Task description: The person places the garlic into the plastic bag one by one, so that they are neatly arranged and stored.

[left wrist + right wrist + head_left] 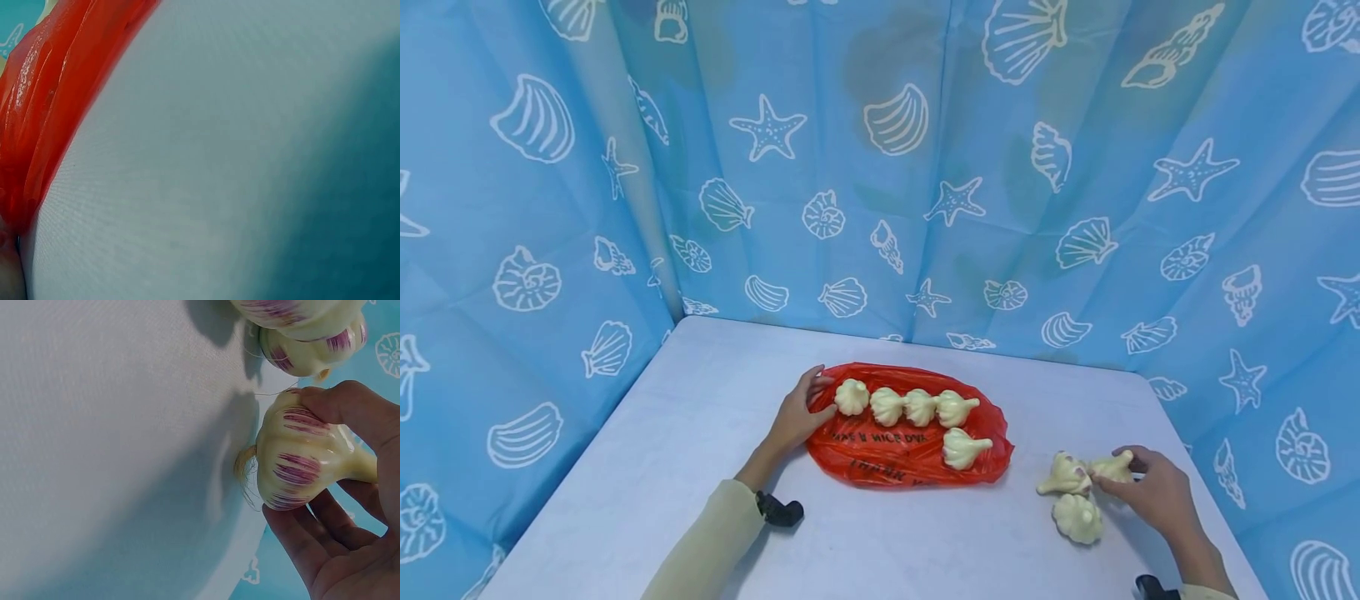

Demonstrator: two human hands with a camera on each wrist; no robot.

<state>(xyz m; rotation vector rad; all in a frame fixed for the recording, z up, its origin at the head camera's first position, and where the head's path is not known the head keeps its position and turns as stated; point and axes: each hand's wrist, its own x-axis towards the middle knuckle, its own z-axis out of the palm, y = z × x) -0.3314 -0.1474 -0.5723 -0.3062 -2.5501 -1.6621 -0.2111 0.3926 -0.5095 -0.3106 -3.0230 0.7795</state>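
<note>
On the table lies a red plastic bag [880,462] with dark printed letters, and several pale garlic bulbs [957,408] rest on it. My left hand [796,417] is at the bag's left edge, thumb and fingers apart around the rim. In the left wrist view the red plastic [56,94] narrows to folds beside a bit of finger. To the right, my right hand [1157,492] holds a garlic bulb [294,456] with purple streaks and a tuft of roots, between thumb and fingers. Close by are a second bulb [1066,473] and a third bulb [1077,518].
A white table [737,350] carries everything. Blue curtains [850,183] with white shells and starfish hang behind it and at both sides. A black wrist device [780,509] sits on the left wrist, another [1153,588] on the right.
</note>
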